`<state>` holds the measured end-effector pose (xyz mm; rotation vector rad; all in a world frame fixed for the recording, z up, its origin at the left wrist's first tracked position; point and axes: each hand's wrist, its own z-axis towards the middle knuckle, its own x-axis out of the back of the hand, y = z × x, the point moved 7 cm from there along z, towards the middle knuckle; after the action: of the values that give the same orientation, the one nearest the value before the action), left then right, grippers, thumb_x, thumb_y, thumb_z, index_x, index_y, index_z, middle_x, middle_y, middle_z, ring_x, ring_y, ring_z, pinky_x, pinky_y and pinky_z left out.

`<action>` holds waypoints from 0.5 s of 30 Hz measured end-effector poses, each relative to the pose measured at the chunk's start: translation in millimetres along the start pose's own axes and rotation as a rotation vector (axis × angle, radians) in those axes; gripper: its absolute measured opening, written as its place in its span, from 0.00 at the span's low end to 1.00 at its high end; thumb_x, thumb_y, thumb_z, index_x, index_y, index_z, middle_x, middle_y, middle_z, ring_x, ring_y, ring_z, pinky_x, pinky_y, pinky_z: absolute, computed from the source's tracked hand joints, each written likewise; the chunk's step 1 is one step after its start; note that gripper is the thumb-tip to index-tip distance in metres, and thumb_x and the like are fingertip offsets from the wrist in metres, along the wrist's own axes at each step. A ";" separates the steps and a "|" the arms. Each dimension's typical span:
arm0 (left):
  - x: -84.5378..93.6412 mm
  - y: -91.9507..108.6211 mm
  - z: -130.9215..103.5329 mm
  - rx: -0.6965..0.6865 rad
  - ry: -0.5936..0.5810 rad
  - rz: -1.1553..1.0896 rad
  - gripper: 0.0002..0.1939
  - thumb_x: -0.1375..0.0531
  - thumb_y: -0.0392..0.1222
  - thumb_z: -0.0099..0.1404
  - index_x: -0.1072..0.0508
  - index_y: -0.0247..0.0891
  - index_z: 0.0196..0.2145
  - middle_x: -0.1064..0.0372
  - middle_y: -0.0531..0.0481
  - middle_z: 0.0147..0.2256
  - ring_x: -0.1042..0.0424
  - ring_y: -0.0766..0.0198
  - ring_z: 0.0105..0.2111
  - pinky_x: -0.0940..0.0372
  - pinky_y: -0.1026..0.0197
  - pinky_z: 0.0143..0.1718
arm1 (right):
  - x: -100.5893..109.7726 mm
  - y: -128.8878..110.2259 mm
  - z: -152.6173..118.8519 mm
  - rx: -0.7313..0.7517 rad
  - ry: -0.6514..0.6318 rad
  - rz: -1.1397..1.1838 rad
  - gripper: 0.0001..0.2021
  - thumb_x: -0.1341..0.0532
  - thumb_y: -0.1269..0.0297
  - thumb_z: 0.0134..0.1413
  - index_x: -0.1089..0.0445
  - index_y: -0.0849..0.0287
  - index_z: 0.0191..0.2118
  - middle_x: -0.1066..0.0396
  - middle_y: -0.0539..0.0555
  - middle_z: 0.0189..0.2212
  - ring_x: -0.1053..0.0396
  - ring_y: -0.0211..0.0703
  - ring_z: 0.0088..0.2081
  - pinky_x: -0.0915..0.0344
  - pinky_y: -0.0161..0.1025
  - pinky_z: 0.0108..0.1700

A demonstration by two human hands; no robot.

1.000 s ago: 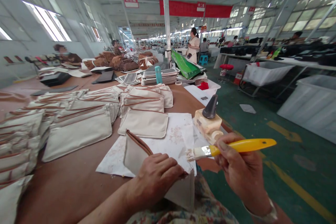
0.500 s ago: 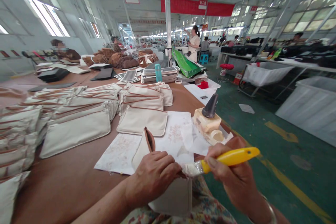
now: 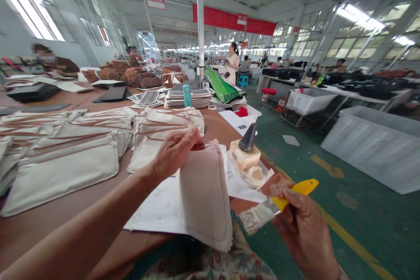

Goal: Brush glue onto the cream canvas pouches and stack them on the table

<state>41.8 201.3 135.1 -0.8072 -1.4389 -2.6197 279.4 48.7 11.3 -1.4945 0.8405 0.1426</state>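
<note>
My left hand (image 3: pixel 177 151) grips the top edge of a cream fabric pouch (image 3: pixel 206 197), which hangs upright over the table's front edge and my lap. My right hand (image 3: pixel 302 218) is closed around a paintbrush (image 3: pixel 262 214) with a yellow handle and pale, coated bristles. The brush points down and left, apart from the pouch. A sheet of white paper (image 3: pixel 154 210) lies under and behind the pouch. Beyond my right hand stands a stained, cut-open plastic container (image 3: pixel 244 155) with a dark cone-shaped nozzle (image 3: pixel 248 138) on top.
Rows of similar cream pouches (image 3: pixel 65 166) with brown trim cover the left of the brown table (image 3: pixel 88 223). Behind them are a teal bottle (image 3: pixel 187 95), stacked panels (image 3: pixel 173 100) and a green bag (image 3: pixel 223 87). White bins (image 3: pixel 370 148) stand on the floor at right.
My left hand has lifted the pouch and moved up and left. The brush has come away from the pouch edge, its bristles now lower. The view has shifted right.
</note>
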 end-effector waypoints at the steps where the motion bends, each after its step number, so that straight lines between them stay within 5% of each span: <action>1: 7.4 1.6 3.0 0.031 -0.001 -0.081 0.36 0.56 0.69 0.70 0.31 0.35 0.22 0.37 0.52 0.21 0.39 0.67 0.22 0.43 0.64 0.25 | 1.4 -3.6 -0.8 0.005 0.011 0.008 0.17 0.25 0.57 0.45 0.33 0.57 0.30 0.50 0.42 0.16 0.56 0.31 0.16 0.48 0.26 0.17; 4: 29.1 -20.0 -3.1 0.158 -0.151 -0.257 0.44 0.63 0.75 0.66 0.30 0.37 0.20 0.37 0.49 0.20 0.39 0.65 0.22 0.42 0.61 0.25 | 10.7 -8.9 -0.6 -0.001 0.083 0.019 0.17 0.24 0.60 0.41 0.32 0.57 0.32 0.48 0.42 0.18 0.55 0.30 0.16 0.45 0.26 0.18; 8: 63.9 -109.8 -43.1 0.558 -0.404 -0.220 0.44 0.61 0.78 0.62 0.22 0.38 0.27 0.27 0.44 0.25 0.32 0.58 0.27 0.36 0.57 0.32 | 23.9 4.2 3.5 -0.059 0.120 0.040 0.18 0.23 0.60 0.39 0.32 0.58 0.30 0.50 0.42 0.17 0.55 0.30 0.17 0.45 0.26 0.17; 11: 88.3 -168.0 -74.5 0.710 -0.395 0.079 0.40 0.59 0.73 0.65 0.22 0.39 0.39 0.22 0.42 0.38 0.26 0.54 0.36 0.33 0.57 0.38 | 27.9 22.1 6.5 -0.104 0.106 0.074 0.16 0.24 0.60 0.41 0.30 0.59 0.32 0.52 0.41 0.17 0.57 0.30 0.17 0.46 0.24 0.17; 13: 82.0 -189.0 -87.1 0.677 -0.436 0.374 0.33 0.54 0.68 0.66 0.23 0.39 0.43 0.23 0.43 0.41 0.26 0.54 0.40 0.34 0.59 0.40 | 26.0 33.3 9.0 -0.129 0.085 0.095 0.15 0.25 0.60 0.44 0.29 0.59 0.32 0.51 0.42 0.17 0.57 0.29 0.17 0.46 0.24 0.18; 15: 55.4 -201.8 -91.8 0.613 -0.466 0.547 0.25 0.47 0.62 0.64 0.24 0.39 0.43 0.23 0.44 0.43 0.26 0.54 0.43 0.35 0.59 0.43 | 22.9 42.2 12.1 -0.142 0.079 0.133 0.15 0.24 0.62 0.43 0.31 0.59 0.30 0.50 0.42 0.17 0.58 0.29 0.17 0.45 0.25 0.18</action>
<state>-101.2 253.7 -35.2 -1.4905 -1.6630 -1.5284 276.7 55.7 -37.6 -1.5849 1.0115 0.2478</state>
